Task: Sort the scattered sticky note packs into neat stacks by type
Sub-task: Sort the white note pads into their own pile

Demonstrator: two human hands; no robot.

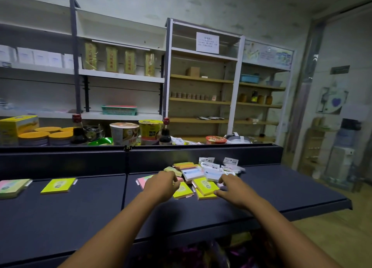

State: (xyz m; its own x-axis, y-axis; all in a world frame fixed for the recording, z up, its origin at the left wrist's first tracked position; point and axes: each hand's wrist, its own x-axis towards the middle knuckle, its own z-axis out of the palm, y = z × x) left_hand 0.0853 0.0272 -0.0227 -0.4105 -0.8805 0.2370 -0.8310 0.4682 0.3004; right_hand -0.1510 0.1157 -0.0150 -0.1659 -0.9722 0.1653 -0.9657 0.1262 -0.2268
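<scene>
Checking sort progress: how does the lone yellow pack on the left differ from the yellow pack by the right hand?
The lone yellow pack lies apart on bare shelf, touching nothing; the yellow pack by the right hand sits in the jumbled pile. The lone one lies flat; the pile one is tilted, resting on another yellow pack. No hand is near the lone one; the right hand is at the other's edge. Both look the same type.

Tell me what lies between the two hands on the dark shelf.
In the head view, yellow sticky note packs lie between the left hand and right hand, one pack partly under the left fingers.
</scene>
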